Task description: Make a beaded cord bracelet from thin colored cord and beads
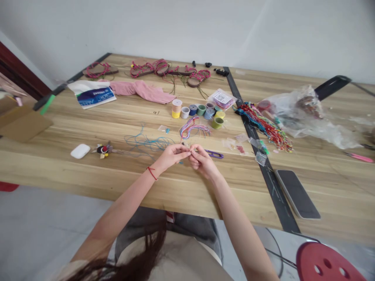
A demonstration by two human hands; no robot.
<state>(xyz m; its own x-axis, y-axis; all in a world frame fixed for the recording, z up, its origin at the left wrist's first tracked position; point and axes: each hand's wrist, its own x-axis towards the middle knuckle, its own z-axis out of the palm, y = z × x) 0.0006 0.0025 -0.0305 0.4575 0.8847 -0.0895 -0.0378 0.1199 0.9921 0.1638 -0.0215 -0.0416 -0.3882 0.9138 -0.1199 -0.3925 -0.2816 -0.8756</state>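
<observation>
My left hand (175, 154) and my right hand (201, 160) meet fingertip to fingertip above the wooden table. Both are closed in a pinch; what they hold is too small to make out. Loose blue cords (149, 143) spread out to the left of my left hand. Just beyond the fingers lies a bundle of pink, white and purple threads (191, 128). Beside my right hand is a purple thread snipper (215, 154), partly covered by that hand. A red string bracelet (151, 172) circles my left wrist.
Several thread spools (201, 110) stand behind the threads. Farther back are woven sandals (178, 70) and a pink cloth (143, 90). A white case (80, 151) lies left. To the right are braided cords (269, 127), a plastic bag (304, 113) and a phone (298, 194).
</observation>
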